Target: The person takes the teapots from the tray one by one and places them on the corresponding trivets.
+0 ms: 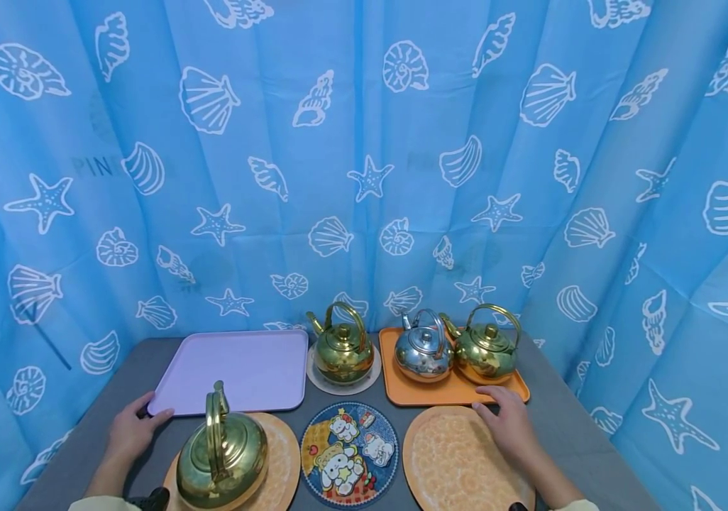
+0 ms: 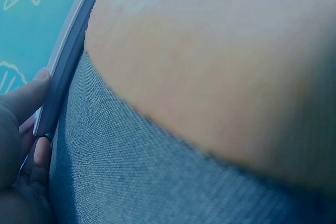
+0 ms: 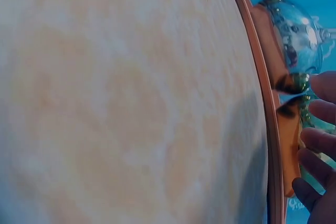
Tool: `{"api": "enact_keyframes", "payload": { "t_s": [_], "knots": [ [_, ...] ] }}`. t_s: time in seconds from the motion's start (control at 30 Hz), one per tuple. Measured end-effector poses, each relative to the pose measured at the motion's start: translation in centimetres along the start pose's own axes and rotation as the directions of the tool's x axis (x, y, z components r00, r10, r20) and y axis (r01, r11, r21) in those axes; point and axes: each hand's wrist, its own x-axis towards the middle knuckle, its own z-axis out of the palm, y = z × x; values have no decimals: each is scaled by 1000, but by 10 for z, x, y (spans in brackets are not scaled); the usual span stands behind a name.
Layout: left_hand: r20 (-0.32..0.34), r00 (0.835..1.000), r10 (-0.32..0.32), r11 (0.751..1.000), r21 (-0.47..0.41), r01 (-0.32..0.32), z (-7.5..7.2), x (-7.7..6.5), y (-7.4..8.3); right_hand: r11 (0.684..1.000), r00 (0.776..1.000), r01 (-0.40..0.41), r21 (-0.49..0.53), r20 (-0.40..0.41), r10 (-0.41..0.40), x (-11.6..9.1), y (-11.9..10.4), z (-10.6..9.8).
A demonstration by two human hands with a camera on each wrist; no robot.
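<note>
At the near-left corner of a lilac tray, my left hand pinches the rim. The left wrist view shows its thumb on top of the tray edge and fingers below. No kettle stands on this tray. My right hand reaches over the right round tan mat to the near edge of an orange tray. Its fingers are spread and grip nothing; whether they touch the tray I cannot tell. On the orange tray stand a silver kettle and a gold kettle, side by side.
A gold kettle stands on the left tan mat, close to my left forearm. Another gold kettle sits on a pale round mat between the trays. A cartoon mat lies front centre. A blue shell-patterned curtain hangs behind.
</note>
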Motion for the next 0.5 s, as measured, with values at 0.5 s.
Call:
{"api": "enact_keyframes", "payload": {
  "t_s": [0.5],
  "knots": [
    [-2, 1000, -18, 1000, -7, 18, 1, 2, 0, 996, 995, -62, -60, -78, 58, 6, 22, -3]
  ]
}}
